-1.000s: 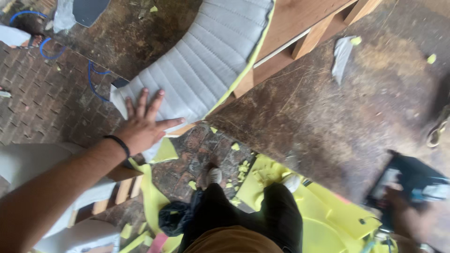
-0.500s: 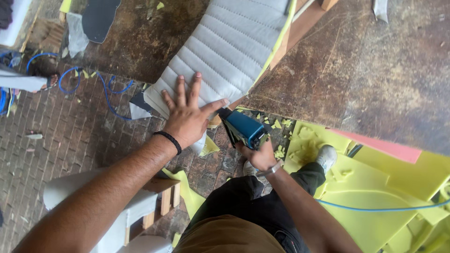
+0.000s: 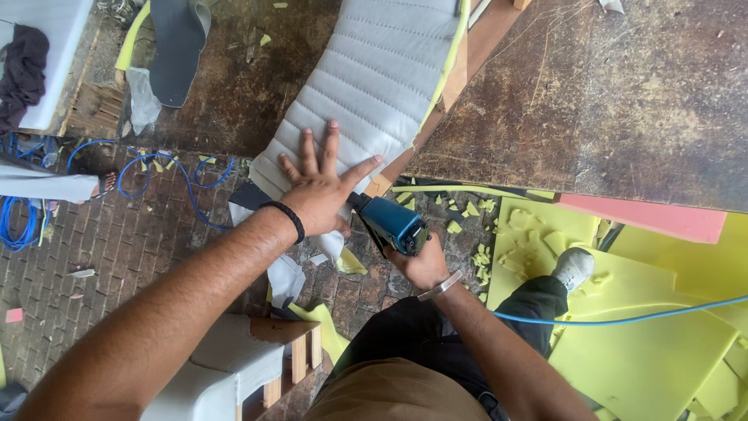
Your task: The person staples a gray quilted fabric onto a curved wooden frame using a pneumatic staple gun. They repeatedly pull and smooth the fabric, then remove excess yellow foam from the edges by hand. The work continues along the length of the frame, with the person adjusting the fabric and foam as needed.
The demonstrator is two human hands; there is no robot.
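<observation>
Palm on the padding, tool at its edge

Looking down from my head: my left hand (image 3: 321, 191) lies flat, fingers spread, on the lower end of the grey quilted panel (image 3: 366, 86). My right hand (image 3: 421, 263) is clamped around the blue power tool (image 3: 389, 222), whose nose sits just beside my left thumb at the panel's wooden edge (image 3: 460, 66). Yellow foam scraps (image 3: 623, 343) lie beside my shoe (image 3: 575, 265).

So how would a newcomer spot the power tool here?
Start at the curved grey quilted upholstery panel running down from the top. At its lower end, beside the spread left hand, the right hand grips the teal-blue staple gun, the only blue solid-bodied thing among yellow foam scraps.
</observation>
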